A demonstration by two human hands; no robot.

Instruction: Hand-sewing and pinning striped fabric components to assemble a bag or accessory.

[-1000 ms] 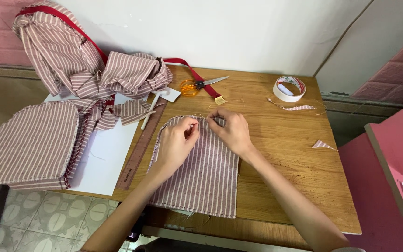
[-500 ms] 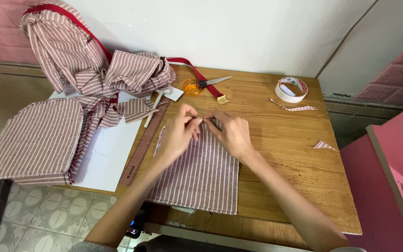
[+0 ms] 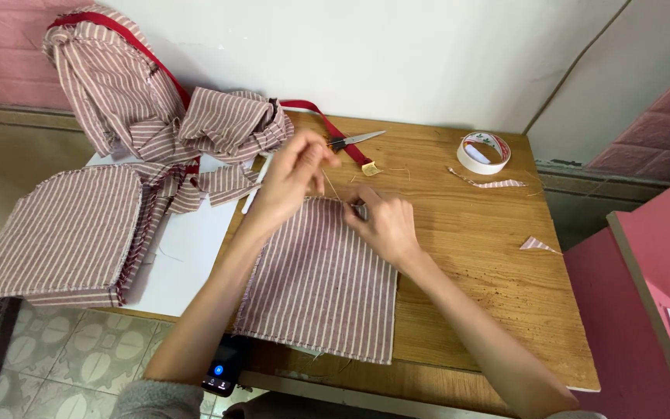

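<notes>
The left hand (image 3: 292, 174) has lifted off the striped fabric panel (image 3: 321, 283) since a moment ago and now sits raised above its far edge, fingers pinched shut on what looks like a needle, with a thin thread (image 3: 329, 185) running down from it to the cloth. That reads to me as a stitch being pulled through. The right hand (image 3: 381, 225) has stayed low on the panel's far edge, fingertips pressed together on the fabric to hold it down where the thread enters.

The panel lies flat on the wooden counter (image 3: 474, 256), its near edge hanging just past the counter's near side. To the left lies a stack of matching striped pieces (image 3: 63, 233) on a white sheet (image 3: 184, 256), and farther back a heap of the same cloth with red strap (image 3: 157, 109). Scissors (image 3: 354, 140) lie at the far side, a tape roll (image 3: 484, 153) to the right, and small fabric scraps (image 3: 538, 245) near it.
</notes>
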